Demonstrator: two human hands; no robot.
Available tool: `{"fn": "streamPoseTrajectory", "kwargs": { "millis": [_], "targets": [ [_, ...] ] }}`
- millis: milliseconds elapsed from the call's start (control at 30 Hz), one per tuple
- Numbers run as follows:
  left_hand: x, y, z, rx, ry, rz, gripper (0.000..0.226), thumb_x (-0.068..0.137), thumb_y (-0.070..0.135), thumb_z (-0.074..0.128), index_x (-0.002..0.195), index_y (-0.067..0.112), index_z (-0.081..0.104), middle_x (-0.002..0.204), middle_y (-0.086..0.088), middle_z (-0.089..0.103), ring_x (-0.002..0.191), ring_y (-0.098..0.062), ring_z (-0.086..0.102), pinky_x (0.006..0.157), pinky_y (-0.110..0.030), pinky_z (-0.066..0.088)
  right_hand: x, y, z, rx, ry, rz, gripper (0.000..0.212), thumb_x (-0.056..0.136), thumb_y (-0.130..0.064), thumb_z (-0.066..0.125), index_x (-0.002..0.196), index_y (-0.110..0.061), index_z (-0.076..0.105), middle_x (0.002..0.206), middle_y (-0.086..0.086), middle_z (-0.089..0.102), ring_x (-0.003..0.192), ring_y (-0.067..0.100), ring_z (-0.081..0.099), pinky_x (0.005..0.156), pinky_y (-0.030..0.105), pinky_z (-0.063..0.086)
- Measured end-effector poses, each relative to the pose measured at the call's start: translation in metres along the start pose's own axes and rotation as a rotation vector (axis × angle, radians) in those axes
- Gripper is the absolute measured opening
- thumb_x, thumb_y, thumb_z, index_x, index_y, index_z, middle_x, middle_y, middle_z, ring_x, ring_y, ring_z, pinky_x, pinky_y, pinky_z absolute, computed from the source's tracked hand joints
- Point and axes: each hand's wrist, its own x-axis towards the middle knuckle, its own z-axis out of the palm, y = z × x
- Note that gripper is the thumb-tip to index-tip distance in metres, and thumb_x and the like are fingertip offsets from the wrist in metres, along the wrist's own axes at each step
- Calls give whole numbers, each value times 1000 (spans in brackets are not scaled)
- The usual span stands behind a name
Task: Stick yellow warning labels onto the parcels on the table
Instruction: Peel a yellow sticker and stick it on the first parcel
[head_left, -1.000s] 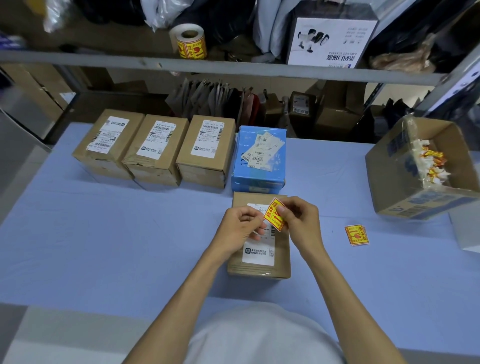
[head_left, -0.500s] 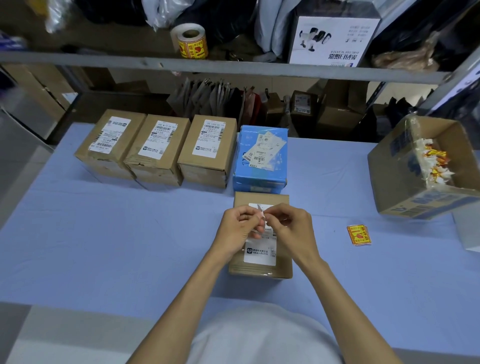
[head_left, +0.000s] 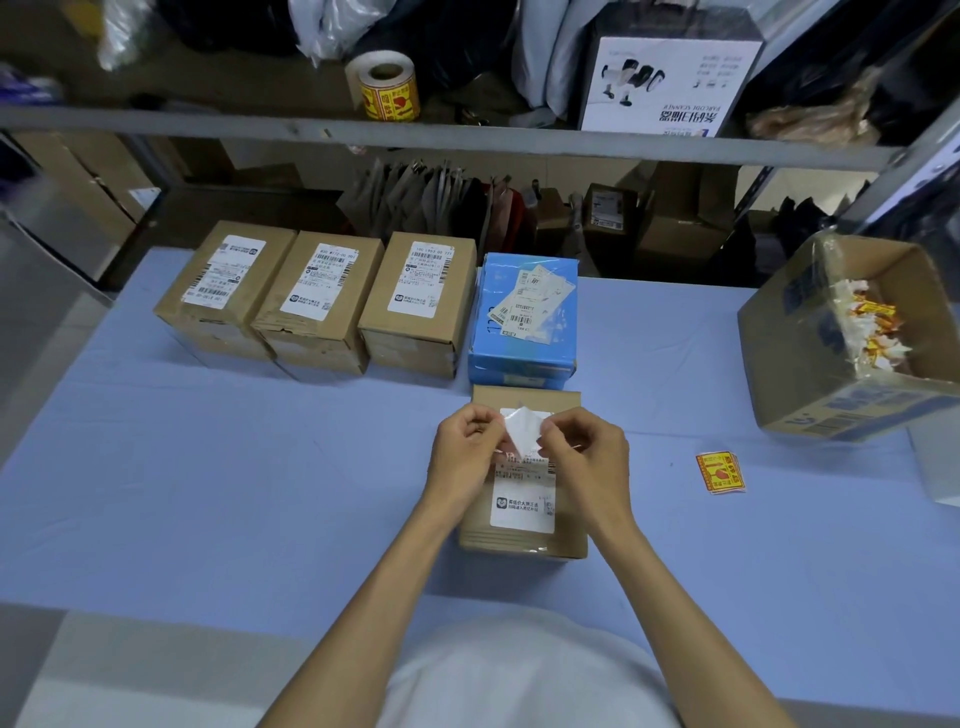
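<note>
Pinched between both hands is a small square label sheet (head_left: 522, 434), with its white side turned up to the camera. The left hand (head_left: 467, 449) closes thumb and forefinger on the sheet's left edge, and the right hand (head_left: 587, 454) grasps the right edge with curled fingers. The sheet's printed face is hidden, and I cannot tell whether sticker and backing are apart.

The sheet is held just above the far half of a brown cardboard parcel (head_left: 571, 530), which lies near the front middle of the light blue table (head_left: 208, 493). A white shipping label (head_left: 522, 506) covers much of the parcel's top, and both wrists cross over its sides.

Just behind this parcel stands a blue box (head_left: 524, 338) with white barcode slips on its lid. To its left, three more brown cardboard parcels (head_left: 317, 332) stand side by side in a row, each with a white shipping label on top.

A small stack of yellow warning labels (head_left: 719, 472) with red print lies flat on the table, to the right of the hands and well apart from them. Beyond it, an open cardboard carton (head_left: 789, 364) holds crumpled white and yellow scraps.

On the grey metal shelf (head_left: 467, 140) above the table's far edge sit a roll of yellow labels (head_left: 387, 85) and a white printed box (head_left: 670, 83).
</note>
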Motion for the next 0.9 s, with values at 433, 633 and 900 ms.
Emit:
{"fn": "streamPoseTrajectory", "kwargs": {
  "millis": [433,633,900],
  "targets": [
    [0,-7,1,83,-53,39,18,89,22,65,80,10,55,81,-8,64,78,-23,61,74,-43,52,1,0,2,195,-77,82,12,89,-5,60,80,-1,66,68,9,66,63,19,65,66,35,56],
    [3,-7,-7,73,172,-33,8,96,6,44,94,12,39,89,-2,55,79,-14,56,60,-19,49,9,11,-9,258,209,224,11,89,-4,57,85,2,66,68,10,67,64,20,66,61,29,55],
    [-2,-3,-2,180,185,0,28,93,17,41,66,16,41,59,2,40,57,-12,33,53,-28,27,4,5,0,225,176,221,12,88,-7,58,79,-7,66,61,4,66,59,17,64,62,32,54]
  ]
}}
